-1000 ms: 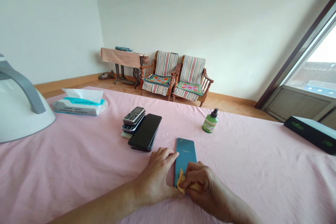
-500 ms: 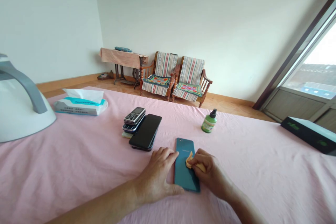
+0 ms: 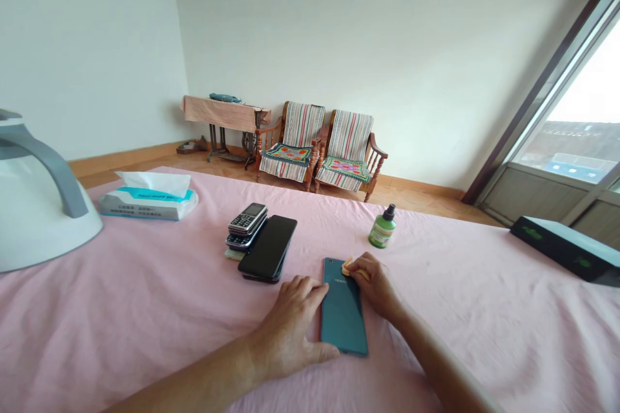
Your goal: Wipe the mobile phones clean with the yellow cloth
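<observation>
A blue smartphone point(image 3: 343, 319) lies back side up on the pink cloth. My left hand point(image 3: 293, 326) steadies it, fingertips at its left edge and thumb at its bottom edge. In my right hand point(image 3: 376, 282) a small yellow cloth point(image 3: 347, 268) is pinched and pressed on the upper back of the phone, near the camera lens. Left of the phone, a black smartphone point(image 3: 269, 245) rests on another dark one. Beside these sits a keypad phone point(image 3: 248, 218), stacked on a second keypad phone point(image 3: 238, 242).
A green spray bottle point(image 3: 382, 229) stands beyond my right hand. At the left are a white kettle point(image 3: 33, 206) and a tissue pack point(image 3: 145, 203). A black box point(image 3: 566, 250) sits at the right edge. Two wooden chairs point(image 3: 343, 148) stand beyond the pink-covered surface point(image 3: 436, 310).
My right hand has slid the yellow cloth up the phone's back, from its middle to near the top. My left hand stays at the phone's edge. The view has tilted slightly.
</observation>
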The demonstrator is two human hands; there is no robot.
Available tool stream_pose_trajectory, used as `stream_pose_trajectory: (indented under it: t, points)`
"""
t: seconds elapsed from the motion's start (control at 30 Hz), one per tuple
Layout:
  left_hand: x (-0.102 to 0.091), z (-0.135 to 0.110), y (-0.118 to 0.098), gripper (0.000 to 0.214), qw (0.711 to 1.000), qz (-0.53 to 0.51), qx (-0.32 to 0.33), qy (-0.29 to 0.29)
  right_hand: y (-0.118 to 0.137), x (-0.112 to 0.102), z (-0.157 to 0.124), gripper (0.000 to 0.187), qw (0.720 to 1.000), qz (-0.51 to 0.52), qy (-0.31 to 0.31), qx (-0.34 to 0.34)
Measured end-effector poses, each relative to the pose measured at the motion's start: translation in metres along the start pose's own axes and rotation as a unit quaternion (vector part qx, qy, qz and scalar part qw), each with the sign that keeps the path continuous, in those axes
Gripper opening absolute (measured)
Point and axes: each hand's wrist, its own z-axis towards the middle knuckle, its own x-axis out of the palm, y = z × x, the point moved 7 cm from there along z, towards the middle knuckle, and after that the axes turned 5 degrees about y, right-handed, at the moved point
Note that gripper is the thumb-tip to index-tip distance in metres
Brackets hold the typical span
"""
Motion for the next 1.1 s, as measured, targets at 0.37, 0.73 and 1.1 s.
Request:
stream_pose_trajectory:
  t: [0.37, 0.73, 1.1]
  points:
    - [0.001, -0.001, 0.002, 0.081, 1.0, 0.004, -0.001, 0.012, 0.024, -0.001, -0.046, 0.018, 1.0, -0.005, 0.007, 0.012]
    - [0.004, -0.002, 0.003, 0.08, 1.0, 0.02, 0.015, 0.0, 0.031, -0.01, -0.073, 0.019, 0.999, -0.008, 0.026, -0.017]
    - [0.001, -0.001, 0.001, 0.082, 1.0, 0.009, -0.02, 0.021, 0.019, 0.001, -0.013, 0.019, 0.998, -0.065, 0.001, -0.023]
